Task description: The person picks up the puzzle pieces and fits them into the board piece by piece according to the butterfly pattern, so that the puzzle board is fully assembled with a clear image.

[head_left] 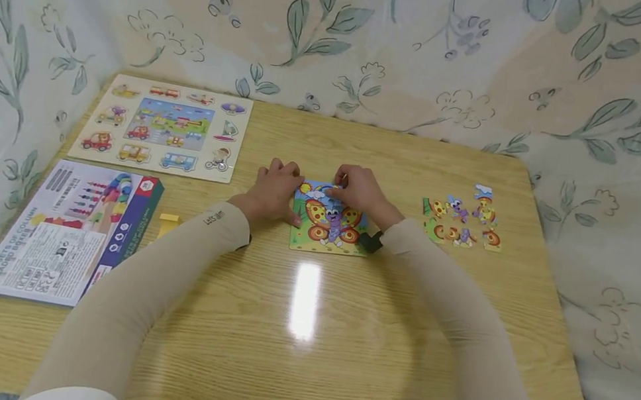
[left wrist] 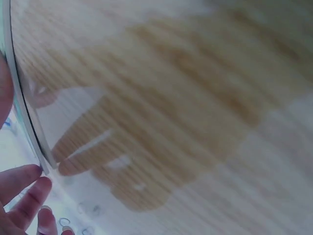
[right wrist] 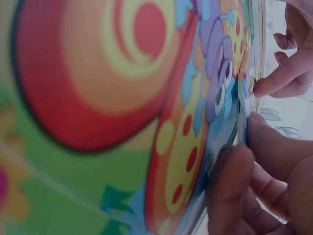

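A small butterfly jigsaw puzzle (head_left: pixel 328 231) lies in its square tray near the middle of the wooden table. My left hand (head_left: pixel 275 192) spans the left side of the tray, thumb at the edge and fingers around the upper corner. In the left wrist view its fingers (left wrist: pixel 30 196) reach the end of the tray's thin edge. At the puzzle's top, my right hand (head_left: pixel 360 190) pinches a thin puzzle piece (right wrist: pixel 241 125) between thumb and forefinger, partly hidden by the fingers. The butterfly's red and yellow wing fills much of the right wrist view.
Several loose puzzle pieces (head_left: pixel 456 209) lie in two rows to the right. Back left is a vehicle puzzle board (head_left: pixel 225 165). In front of it stands a beaded-column box (head_left: pixel 57 261), with a yellow object (head_left: pixel 169 224) beside it. Patterned cloth (head_left: pixel 337 62) hangs behind the table.
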{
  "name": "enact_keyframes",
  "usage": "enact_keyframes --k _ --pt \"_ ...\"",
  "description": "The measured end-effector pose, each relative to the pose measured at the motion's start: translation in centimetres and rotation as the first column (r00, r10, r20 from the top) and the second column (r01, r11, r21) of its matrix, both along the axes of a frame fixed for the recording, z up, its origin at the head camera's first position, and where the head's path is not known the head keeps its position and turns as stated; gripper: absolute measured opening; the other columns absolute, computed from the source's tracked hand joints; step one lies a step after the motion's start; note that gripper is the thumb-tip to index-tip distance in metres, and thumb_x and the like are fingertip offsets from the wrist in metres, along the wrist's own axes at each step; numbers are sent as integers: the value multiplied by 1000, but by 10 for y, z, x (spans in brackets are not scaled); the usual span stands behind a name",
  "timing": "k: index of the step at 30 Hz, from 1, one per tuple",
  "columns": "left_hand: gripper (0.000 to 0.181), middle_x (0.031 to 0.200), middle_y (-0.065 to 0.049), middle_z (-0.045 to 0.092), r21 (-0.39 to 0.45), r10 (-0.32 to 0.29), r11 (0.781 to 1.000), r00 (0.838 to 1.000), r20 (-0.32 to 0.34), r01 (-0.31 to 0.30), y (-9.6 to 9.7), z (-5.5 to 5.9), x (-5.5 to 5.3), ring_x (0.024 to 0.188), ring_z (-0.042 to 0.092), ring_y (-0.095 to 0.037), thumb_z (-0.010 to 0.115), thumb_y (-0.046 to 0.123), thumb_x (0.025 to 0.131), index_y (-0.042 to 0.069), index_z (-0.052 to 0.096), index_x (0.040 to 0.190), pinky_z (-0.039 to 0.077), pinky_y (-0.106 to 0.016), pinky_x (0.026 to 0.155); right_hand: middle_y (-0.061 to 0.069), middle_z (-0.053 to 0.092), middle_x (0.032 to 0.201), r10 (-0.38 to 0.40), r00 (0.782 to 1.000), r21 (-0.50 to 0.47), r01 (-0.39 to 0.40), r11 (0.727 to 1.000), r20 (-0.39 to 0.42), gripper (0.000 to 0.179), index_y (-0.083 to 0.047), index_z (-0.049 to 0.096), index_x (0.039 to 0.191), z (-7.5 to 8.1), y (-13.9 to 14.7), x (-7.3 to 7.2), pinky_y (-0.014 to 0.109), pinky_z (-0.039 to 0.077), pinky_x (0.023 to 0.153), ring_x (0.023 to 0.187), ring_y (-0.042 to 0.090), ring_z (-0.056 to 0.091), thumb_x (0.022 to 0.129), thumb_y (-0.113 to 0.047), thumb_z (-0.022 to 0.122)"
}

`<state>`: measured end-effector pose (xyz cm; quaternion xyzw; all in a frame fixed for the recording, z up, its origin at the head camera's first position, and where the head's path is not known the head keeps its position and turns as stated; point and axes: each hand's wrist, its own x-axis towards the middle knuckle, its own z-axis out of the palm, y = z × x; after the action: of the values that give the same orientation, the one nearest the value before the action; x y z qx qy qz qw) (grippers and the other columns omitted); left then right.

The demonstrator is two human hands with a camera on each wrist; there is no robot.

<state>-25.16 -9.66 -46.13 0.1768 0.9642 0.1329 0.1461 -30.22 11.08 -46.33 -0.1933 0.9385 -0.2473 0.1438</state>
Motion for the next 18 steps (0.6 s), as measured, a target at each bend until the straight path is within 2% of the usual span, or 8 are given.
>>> enact_keyframes --k 10,18 --pt "91 136 -8 41 -29 -5 1000 1000 -15 5 4 1 -1 116 30 -30 84 51 65 5 52 136 32 -49 97 9 65 87 -31 999 122 32 992 -9 41 -8 59 95 6 0 1 31 45 65 75 22 57 82 -45 72" --pt "87 136 -8 41 -40 3 999 1000 -3 -3 6 2 0 116 30 -30 84 49 67 4 53 134 33 -47 96 5 61 82 -56 998 248 64 967 -37 45 -11 56 92 7 -5 4 31 40 57 69 21 53 81 -53 70"
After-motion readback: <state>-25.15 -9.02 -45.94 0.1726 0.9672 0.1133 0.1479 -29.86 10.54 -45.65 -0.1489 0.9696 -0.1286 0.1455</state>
